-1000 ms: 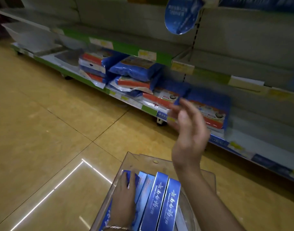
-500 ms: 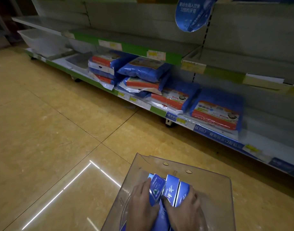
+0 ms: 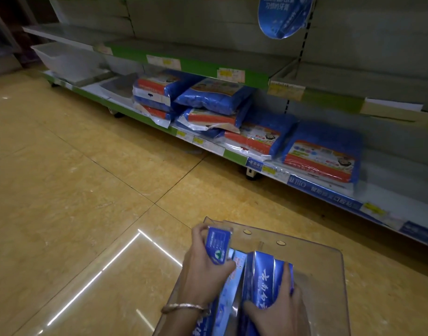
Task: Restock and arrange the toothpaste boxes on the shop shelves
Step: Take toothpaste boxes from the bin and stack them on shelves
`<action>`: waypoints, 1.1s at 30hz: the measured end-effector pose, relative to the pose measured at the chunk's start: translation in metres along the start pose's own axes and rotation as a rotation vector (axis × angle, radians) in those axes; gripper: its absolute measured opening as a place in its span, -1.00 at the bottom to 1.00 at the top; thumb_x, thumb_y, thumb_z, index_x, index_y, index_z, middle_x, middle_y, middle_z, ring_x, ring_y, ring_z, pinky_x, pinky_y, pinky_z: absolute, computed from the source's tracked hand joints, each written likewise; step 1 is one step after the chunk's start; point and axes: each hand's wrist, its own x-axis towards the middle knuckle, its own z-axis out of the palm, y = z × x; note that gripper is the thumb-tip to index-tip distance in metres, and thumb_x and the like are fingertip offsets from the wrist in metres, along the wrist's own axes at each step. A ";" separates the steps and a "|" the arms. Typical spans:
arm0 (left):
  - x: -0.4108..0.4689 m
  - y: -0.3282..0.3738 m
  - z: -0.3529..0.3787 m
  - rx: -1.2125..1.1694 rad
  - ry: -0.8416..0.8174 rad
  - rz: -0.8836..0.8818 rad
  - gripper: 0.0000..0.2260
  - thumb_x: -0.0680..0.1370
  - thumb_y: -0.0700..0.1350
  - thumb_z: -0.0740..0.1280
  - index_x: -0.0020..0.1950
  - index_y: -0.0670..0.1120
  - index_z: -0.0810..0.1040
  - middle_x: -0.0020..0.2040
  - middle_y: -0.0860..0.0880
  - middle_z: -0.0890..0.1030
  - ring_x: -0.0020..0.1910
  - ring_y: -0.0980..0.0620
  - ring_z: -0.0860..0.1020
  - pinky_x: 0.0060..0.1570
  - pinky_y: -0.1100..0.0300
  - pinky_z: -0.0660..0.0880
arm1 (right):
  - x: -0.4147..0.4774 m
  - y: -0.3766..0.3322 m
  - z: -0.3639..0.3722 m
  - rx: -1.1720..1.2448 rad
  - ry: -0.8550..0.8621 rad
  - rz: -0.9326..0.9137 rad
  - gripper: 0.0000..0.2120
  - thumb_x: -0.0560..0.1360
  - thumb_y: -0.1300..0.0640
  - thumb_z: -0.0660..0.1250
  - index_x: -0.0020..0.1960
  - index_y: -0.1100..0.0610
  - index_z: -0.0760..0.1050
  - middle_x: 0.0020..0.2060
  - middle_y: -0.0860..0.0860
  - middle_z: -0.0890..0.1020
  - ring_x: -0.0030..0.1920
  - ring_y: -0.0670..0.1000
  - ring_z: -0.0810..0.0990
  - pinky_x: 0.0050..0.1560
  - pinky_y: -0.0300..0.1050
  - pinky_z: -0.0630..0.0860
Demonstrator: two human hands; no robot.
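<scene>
Several blue toothpaste boxes point(image 3: 261, 275) lie in a clear plastic tray point(image 3: 324, 267) at the bottom of the view. My left hand point(image 3: 203, 270) grips one box point(image 3: 216, 246) and tilts its end upward, out of the row. My right hand point(image 3: 278, 309) is closed around a bundle of boxes on the right side of the tray. The shop shelves point(image 3: 208, 59) run across the top of the view, beyond the tray, and their middle tier is bare.
Blue and red plastic packs point(image 3: 322, 156) lie stacked on the bottom shelf point(image 3: 234, 155). White bins point(image 3: 62, 57) sit at the far left. A round blue sign point(image 3: 280, 15) hangs above. Yellow tiled floor point(image 3: 74, 190) spreads to the left.
My right hand dropped from in front of the shelf down into the tray and closed on the boxes. My left hand has lifted one box's end up.
</scene>
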 end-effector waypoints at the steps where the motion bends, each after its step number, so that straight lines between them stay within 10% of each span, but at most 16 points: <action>1: 0.001 0.008 -0.005 -0.031 0.005 -0.012 -0.35 0.27 -0.16 0.48 0.16 0.30 0.24 -0.23 -0.09 0.63 -0.35 -0.10 0.60 -0.32 -0.09 0.58 | -0.021 -0.005 -0.029 0.005 -0.100 -0.141 -0.10 0.19 0.08 0.59 0.42 -0.13 0.24 0.23 0.03 0.47 0.29 0.16 0.39 0.22 0.08 0.37; 4: -0.002 0.047 -0.023 -0.114 0.026 -0.007 -0.26 0.33 -0.13 0.54 0.35 0.22 0.21 -0.14 -0.01 0.63 -0.20 -0.04 0.64 -0.21 0.02 0.60 | -0.094 -0.045 -0.096 0.090 -0.326 -0.500 0.18 -0.04 -0.22 0.46 0.40 -0.39 -0.19 0.24 -0.16 0.28 0.23 -0.05 0.40 0.12 -0.11 0.40; 9: -0.014 0.156 -0.051 -0.282 0.009 0.039 -0.09 0.29 0.04 0.57 0.49 0.19 0.10 0.13 0.20 0.53 0.03 0.27 0.53 -0.10 0.32 0.44 | -0.123 -0.102 -0.177 0.356 -0.409 -0.745 0.14 -0.04 -0.18 0.47 0.34 -0.47 -0.16 0.21 -0.44 0.26 0.11 -0.52 0.34 -0.03 -0.41 0.38; 13: -0.015 0.271 -0.085 -0.299 0.000 0.141 -0.06 0.20 0.23 0.53 0.48 0.21 0.12 0.19 0.19 0.54 0.10 0.25 0.55 0.12 0.18 0.50 | -0.148 -0.183 -0.284 0.548 -0.509 -0.919 0.18 0.01 -0.14 0.61 0.45 -0.37 -0.01 0.37 -0.20 0.40 0.28 -0.14 0.51 0.20 -0.01 0.51; 17: -0.023 0.416 -0.127 -0.411 0.025 0.172 -0.15 0.17 0.49 0.36 0.40 0.33 0.19 0.26 0.09 0.55 0.19 0.08 0.57 0.22 -0.07 0.49 | -0.191 -0.279 -0.429 0.723 -0.636 -1.002 0.20 0.03 -0.31 0.57 0.50 -0.11 0.02 0.32 -0.29 0.46 0.29 -0.15 0.51 0.13 -0.32 0.48; 22: -0.043 0.607 -0.170 -0.716 -0.028 0.121 -0.81 0.53 -0.02 0.32 0.12 0.13 0.43 -0.09 -0.03 0.68 -0.15 -0.05 0.65 -0.04 -0.06 0.55 | -0.239 -0.371 -0.598 0.810 -0.730 -1.037 0.12 0.05 -0.24 0.60 0.48 -0.11 0.13 0.35 -0.10 0.48 0.29 0.04 0.53 0.14 -0.05 0.53; 33: -0.113 0.906 -0.208 -0.976 -0.290 0.151 -0.64 0.25 -0.15 0.48 -0.04 -0.04 0.42 -0.24 -0.10 0.60 -0.32 -0.08 0.57 -0.24 0.05 0.47 | -0.290 -0.482 -0.861 1.012 -0.985 -0.988 0.10 -0.20 -0.07 0.67 0.29 0.00 0.33 0.09 -0.14 0.67 0.00 -0.05 0.68 -0.18 -0.16 0.61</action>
